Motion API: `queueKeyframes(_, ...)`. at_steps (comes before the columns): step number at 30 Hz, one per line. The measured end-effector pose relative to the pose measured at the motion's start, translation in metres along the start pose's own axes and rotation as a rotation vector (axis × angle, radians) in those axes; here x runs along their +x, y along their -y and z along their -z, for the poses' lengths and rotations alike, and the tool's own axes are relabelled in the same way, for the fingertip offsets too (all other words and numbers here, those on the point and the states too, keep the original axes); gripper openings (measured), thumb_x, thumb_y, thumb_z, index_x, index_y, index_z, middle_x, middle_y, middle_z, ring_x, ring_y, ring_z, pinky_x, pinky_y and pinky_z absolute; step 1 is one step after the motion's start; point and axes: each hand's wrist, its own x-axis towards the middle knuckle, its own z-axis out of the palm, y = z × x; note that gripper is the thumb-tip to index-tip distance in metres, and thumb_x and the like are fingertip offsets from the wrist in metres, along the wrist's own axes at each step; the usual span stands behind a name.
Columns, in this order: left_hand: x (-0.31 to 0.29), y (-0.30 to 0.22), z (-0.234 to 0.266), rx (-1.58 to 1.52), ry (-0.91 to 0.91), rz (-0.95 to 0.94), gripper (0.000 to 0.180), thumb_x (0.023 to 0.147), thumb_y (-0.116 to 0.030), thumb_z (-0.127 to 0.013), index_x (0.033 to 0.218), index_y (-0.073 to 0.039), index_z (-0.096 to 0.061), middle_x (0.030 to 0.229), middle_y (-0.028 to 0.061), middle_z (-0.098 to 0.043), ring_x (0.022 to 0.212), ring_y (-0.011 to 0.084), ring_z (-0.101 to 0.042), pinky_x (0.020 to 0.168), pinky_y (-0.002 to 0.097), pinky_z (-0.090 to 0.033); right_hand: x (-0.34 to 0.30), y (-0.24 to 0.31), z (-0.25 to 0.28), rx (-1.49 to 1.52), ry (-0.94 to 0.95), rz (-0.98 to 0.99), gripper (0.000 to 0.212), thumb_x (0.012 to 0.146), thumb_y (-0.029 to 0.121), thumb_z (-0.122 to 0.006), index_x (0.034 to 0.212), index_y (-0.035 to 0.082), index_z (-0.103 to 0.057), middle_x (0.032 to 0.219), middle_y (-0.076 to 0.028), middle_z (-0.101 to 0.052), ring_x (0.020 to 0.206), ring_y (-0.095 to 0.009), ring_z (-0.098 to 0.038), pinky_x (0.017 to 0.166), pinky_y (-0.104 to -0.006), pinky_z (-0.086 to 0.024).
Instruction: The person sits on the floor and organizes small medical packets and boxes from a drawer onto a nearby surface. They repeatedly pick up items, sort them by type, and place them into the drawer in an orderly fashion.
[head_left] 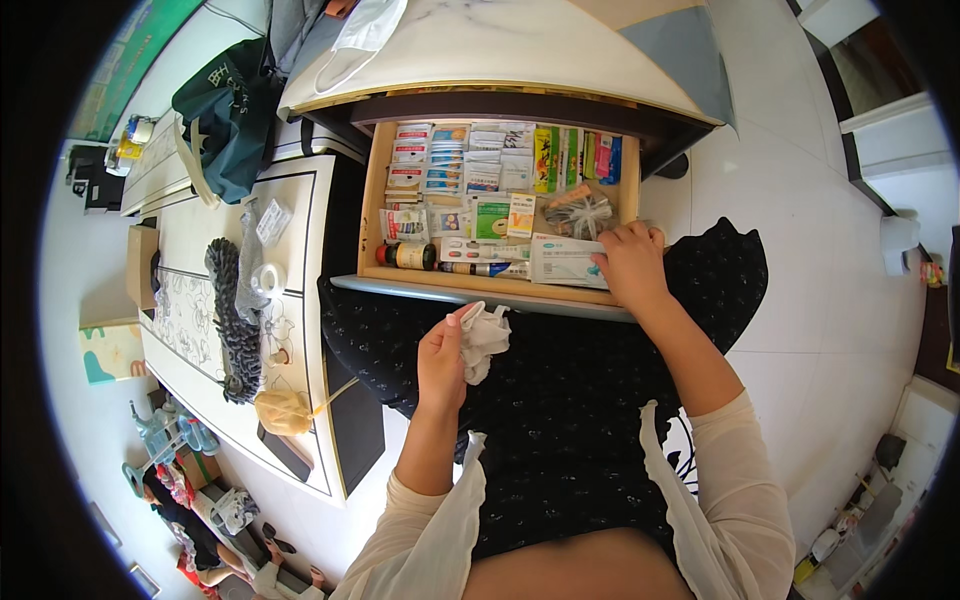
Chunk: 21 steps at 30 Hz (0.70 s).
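Note:
A wooden drawer [372, 215] stands pulled out before me, filled with rows of small packets and boxes. At its near right corner, my right hand [635, 262] has its fingers curled over the end of a flat white medicine box [568, 262], with the thumb against it. The fingertips are partly hidden. Just in front of the drawer, my left hand [441, 352] grips a crumpled off-white cloth [484, 342]. Beside the box lie a dark bottle with a red cap [408, 256] and a clear bag [580, 215] of small items.
A marble-look tabletop [520, 50] with a white face mask [368, 25] spans above the drawer. On the left stands a light cabinet [300, 220] bearing a grey braided cord [232, 310], a white tape roll [268, 279] and a yellow pouch [284, 411]. A dark green bag [228, 115] stands behind.

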Motion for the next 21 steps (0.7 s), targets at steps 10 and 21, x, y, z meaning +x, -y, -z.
queueKeyframes(10,0.003,-0.001,-0.003,-0.002,0.020,0.030,0.040,0.097,-0.029,-0.042,0.112,0.004,-0.057,0.096,0.0104,-0.065,0.083,0.0140,-0.061,0.073,0.0242,-0.048,0.005,-0.002,-0.019,-0.086,0.001,0.034,0.022,0.072,0.025,-0.069,0.083,0.007,-0.063,0.087,-0.005,-0.057,0.098,-0.023,-0.048,0.089,-0.0439,-0.031)
queueKeyframes(21,0.002,-0.001,-0.001,0.005,0.037,0.053,0.039,0.097,-0.029,-0.041,0.113,0.004,-0.057,0.096,0.0098,-0.064,0.083,0.0141,-0.061,0.072,0.0246,-0.049,-0.002,0.002,0.001,-0.138,0.137,0.099,0.039,0.064,0.024,-0.075,0.096,0.005,-0.062,0.097,-0.007,-0.058,0.107,-0.023,-0.046,0.101,-0.0501,-0.024)
